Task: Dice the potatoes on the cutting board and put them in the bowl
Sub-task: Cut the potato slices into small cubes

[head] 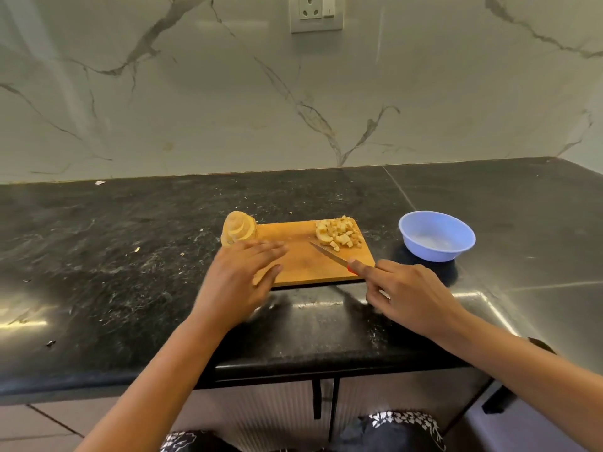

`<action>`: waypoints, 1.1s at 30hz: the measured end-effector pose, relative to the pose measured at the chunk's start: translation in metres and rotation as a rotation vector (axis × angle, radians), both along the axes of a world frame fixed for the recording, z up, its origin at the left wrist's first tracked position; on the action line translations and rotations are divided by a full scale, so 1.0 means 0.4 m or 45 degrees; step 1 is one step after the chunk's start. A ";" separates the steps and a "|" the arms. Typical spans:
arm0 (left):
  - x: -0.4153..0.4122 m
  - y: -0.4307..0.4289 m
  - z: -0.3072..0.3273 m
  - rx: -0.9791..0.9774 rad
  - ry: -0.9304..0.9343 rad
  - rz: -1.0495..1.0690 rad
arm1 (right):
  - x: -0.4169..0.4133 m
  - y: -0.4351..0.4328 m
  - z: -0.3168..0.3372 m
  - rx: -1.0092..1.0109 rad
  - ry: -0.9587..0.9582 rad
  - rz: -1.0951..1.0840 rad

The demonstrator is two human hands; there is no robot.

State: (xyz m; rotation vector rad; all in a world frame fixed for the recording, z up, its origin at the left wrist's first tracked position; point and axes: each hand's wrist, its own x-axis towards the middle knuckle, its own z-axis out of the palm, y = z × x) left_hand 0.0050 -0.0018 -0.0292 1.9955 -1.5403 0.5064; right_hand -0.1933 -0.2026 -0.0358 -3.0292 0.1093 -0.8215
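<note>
Over the board's (310, 269) 7 o'clock corner the left hand (241, 278) is flat, fingers straight and together, perhaps touching the wood; at 5 o'clock the right hand (408, 288) curls round the knife (328, 254) handle, blade aimed at 10 o'clock. The slices (238, 230) sit just beyond the left fingertips at 10 o'clock, the dice (339, 235) just past the blade tip at 1 o'clock. The bowl (435, 252) stands off the board at 3 o'clock.
</note>
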 end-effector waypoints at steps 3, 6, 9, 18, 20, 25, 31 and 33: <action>0.044 0.105 -0.013 -0.084 0.051 0.156 | 0.030 0.015 -0.006 0.064 -0.040 0.060; 0.090 0.166 -0.023 -0.002 0.078 0.215 | 0.061 0.023 -0.013 0.105 -0.053 0.086; 0.119 0.169 -0.026 0.204 -0.075 0.164 | 0.088 0.029 -0.018 0.173 -0.043 0.115; 0.186 0.115 0.002 0.561 -0.477 -0.036 | 0.102 0.024 -0.022 0.236 -0.127 0.117; 0.189 0.111 0.002 0.566 -0.436 -0.072 | 0.103 0.025 -0.022 0.226 -0.128 0.113; 0.175 0.107 -0.009 0.446 -0.372 -0.128 | 0.101 0.024 -0.023 0.212 -0.142 0.106; 0.157 0.112 -0.019 0.295 -0.324 -0.182 | 0.096 0.023 -0.023 0.221 -0.154 0.115; 0.157 0.109 -0.018 0.259 -0.257 -0.183 | 0.094 0.019 -0.026 0.236 -0.155 0.100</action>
